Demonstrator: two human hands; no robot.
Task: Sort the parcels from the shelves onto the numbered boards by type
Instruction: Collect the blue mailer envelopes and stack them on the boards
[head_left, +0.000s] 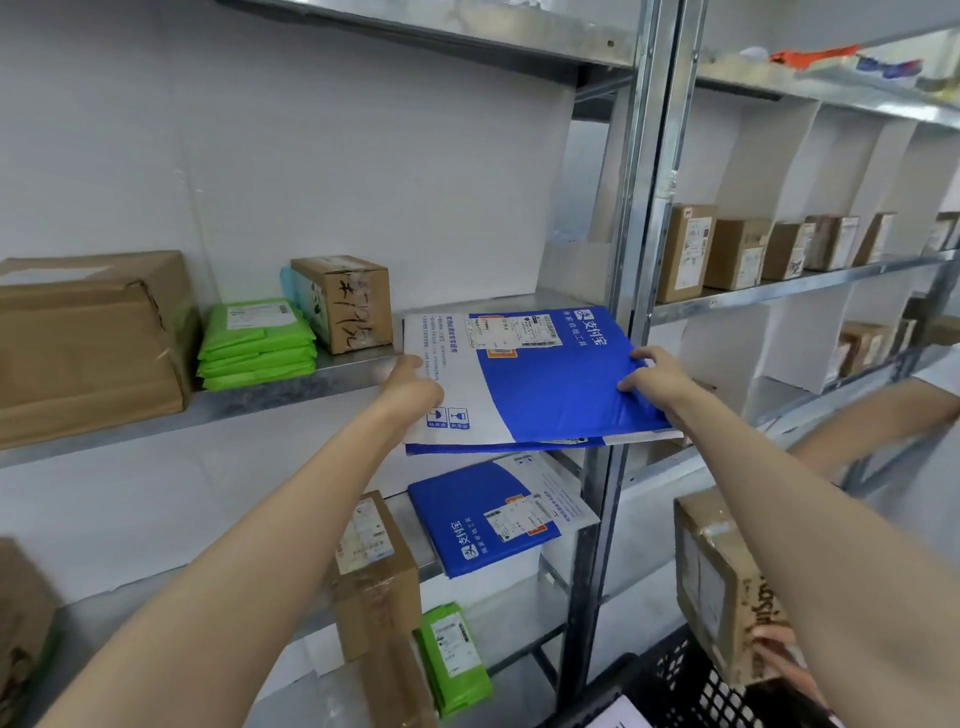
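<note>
Head view is showing both arms reaching to the middle shelf (311, 382), where a blue-and-white mailer (545, 384) is lying flat with its near half hanging out past the shelf edge. The left hand (415, 384) is holding the mailer's white left edge, thumb on top and fingers tucked out of sight beneath. The right hand (657, 376) is gripping the blue right side, fingers curled on its top face.

Judging by what is on the shelves, the sorting is looking far from finished. Green bags (257, 345) are lying stacked beside a scribbled box (348, 304) on the same shelf, with a large box (88, 343) further left. A second mailer (488, 519), a taped box (374, 566) and one green bag (457, 660) are sitting lower down, and a row of boxes (737, 254) is filling the right bay. No numbered boards are showing, so how much has already been sorted cannot be told. At lower right another person's hand (779, 654) is holding a brown box (722, 587) above a black crate (691, 686).
</note>
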